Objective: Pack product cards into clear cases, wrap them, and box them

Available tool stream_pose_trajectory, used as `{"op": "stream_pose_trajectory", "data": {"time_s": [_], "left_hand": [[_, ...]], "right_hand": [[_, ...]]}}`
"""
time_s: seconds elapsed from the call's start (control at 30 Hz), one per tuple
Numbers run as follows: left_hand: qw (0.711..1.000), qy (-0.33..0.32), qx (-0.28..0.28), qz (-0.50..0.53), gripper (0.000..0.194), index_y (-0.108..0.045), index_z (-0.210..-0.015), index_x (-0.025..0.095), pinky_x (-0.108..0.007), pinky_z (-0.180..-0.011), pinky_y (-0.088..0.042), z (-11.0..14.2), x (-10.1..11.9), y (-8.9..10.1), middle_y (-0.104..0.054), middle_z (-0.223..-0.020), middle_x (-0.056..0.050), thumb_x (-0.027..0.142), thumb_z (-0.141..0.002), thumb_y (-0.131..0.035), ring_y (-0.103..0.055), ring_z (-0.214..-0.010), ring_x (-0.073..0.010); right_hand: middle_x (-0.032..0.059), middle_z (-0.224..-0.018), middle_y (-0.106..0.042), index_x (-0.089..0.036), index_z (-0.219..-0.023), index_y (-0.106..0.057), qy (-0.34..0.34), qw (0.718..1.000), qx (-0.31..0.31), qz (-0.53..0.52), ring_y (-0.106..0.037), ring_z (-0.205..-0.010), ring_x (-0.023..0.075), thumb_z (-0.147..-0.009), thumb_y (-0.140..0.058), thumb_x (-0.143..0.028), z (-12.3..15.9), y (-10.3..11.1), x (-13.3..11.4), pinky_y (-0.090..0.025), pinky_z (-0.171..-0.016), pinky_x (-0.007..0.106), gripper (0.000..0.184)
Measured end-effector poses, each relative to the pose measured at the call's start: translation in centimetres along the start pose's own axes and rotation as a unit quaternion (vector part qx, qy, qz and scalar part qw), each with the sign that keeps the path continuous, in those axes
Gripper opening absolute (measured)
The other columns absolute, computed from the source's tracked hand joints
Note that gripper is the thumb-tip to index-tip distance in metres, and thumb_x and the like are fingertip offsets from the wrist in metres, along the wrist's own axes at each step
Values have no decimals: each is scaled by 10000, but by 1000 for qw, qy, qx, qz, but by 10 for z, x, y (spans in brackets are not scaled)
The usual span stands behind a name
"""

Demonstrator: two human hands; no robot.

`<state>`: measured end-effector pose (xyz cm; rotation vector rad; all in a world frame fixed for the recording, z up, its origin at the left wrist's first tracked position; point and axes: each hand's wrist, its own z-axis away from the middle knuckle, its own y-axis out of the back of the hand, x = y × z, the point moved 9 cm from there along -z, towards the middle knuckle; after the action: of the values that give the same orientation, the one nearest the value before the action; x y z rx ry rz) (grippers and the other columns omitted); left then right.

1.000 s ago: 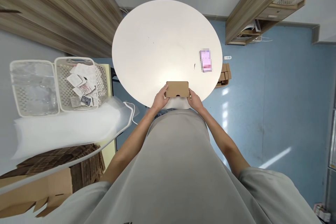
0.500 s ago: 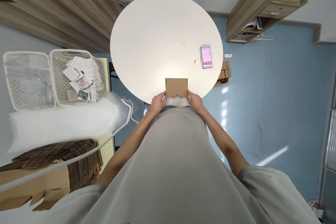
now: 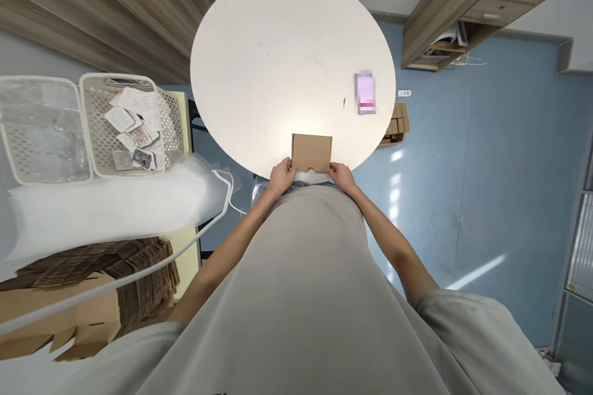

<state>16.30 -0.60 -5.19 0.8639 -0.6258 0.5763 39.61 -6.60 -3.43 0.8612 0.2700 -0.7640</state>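
Note:
A small brown cardboard box (image 3: 312, 152) lies at the near edge of the round white table (image 3: 259, 92), its lid facing up and a small notch in its near edge. My left hand (image 3: 281, 176) grips the box at its near left corner, thumb and fingers pressed together there. At the near right corner my right hand (image 3: 341, 176) pinches it the same way. The undersides of the fingers are hidden. On the table's right side lies a pink and purple item (image 3: 365, 92), blurred in the picture.
To the left stand a white plastic basket (image 3: 123, 163) with papers, another basket (image 3: 46, 176) with clear plastic, a white plastic roll (image 3: 106, 213) and flattened cardboard boxes (image 3: 143, 284). Small brown boxes (image 3: 398, 120) sit beyond the table's right edge, near a wooden cabinet (image 3: 445, 12).
The box's lid looks slightly turned and more of its top shows. Both hands stay at its near corners. The whole view has shifted a little.

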Motion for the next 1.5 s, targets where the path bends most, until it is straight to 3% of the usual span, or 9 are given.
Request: {"op": "stream_pose_trajectory", "data": {"time_s": [0.17,0.4,0.57,0.67,0.73,0.87,1.07,1.27,1.5], "left_hand": [[1000,-5,-5,1,292,-679,-1196,204,-424,-1102,-542,-4,-3,-6,-783,-1286,-142,230,-962,-506,-719,-1254,-304],[1000,6,-15,-4,444,-666,-1352,192,-485,-1169,-519,-15,-14,-11,-773,-1328,-137,201,-933,-520,-686,-1329,-331],[999,24,-6,31,563,-632,-1455,187,-492,-1195,-510,-23,-22,-13,-746,-1397,-133,187,-898,-552,-667,-1360,-316],[998,25,-3,62,644,-591,-1520,165,-501,-1183,-520,-26,-22,-13,-674,-1503,-161,190,-877,-592,-646,-1380,-320],[997,30,-1,71,628,-610,-1500,150,-510,-1183,-519,-25,-19,-12,-628,-1550,-185,211,-875,-621,-624,-1403,-329],[993,20,28,110,508,-675,-1412,142,-486,-1198,-513,-16,-3,5,-574,-1608,-186,304,-931,-647,-614,-1421,-317],[990,2,51,129,446,-773,-1318,154,-507,-1214,-506,-1,27,37,-742,-1419,-122,445,-1017,-622,-679,-1344,-337],[985,8,22,173,546,-703,-1412,105,-531,-1179,-537,-14,27,35,-719,-1444,-177,439,-980,-693,-696,-1326,-359],[979,-6,13,205,650,-614,-1517,128,-514,-1168,-550,-34,24,28,-625,-1558,-194,447,-958,-704,-678,-1348,-339]], "right_hand": [[71,-1271,-813,-221,-1244,-784,-18,1000,9,10,-750,-1179,257,-1031,-585,-223,-5,-5,8,-539,-966,295,292],[74,-1245,-817,-222,-1383,-727,-44,998,20,45,-739,-1180,274,-1052,-579,-272,-14,-6,19,-541,-977,317,366],[95,-1307,-782,-186,-1493,-637,-50,998,35,11,-720,-1191,265,-1027,-631,-317,-19,-2,25,-544,-1022,341,484],[129,-1389,-723,-163,-1537,-593,-20,998,48,-35,-733,-1116,235,-998,-633,-289,-21,2,22,-552,-1055,357,554],[143,-1424,-692,-169,-1487,-644,9,996,52,-69,-735,-1115,233,-985,-617,-271,-22,5,18,-557,-1087,380,512],[125,-1583,-603,-212,-1365,-748,52,984,66,-159,-637,-1383,269,-1005,-615,-362,-17,18,8,-566,-1143,417,413],[103,-1539,-663,-215,-1290,-808,89,956,95,-265,-612,-1443,334,-1014,-646,-562,-7,48,1,-524,-1214,500,473],[121,-1551,-653,-198,-1456,-702,72,953,98,-277,-641,-1386,292,-1021,-602,-636,-19,54,2,-524,-1193,472,625],[108,-1592,-617,-241,-1525,-639,83,962,93,-244,-638,-1318,265,-1062,-506,-594,-35,55,-6,-553,-1111,432,597]]}}
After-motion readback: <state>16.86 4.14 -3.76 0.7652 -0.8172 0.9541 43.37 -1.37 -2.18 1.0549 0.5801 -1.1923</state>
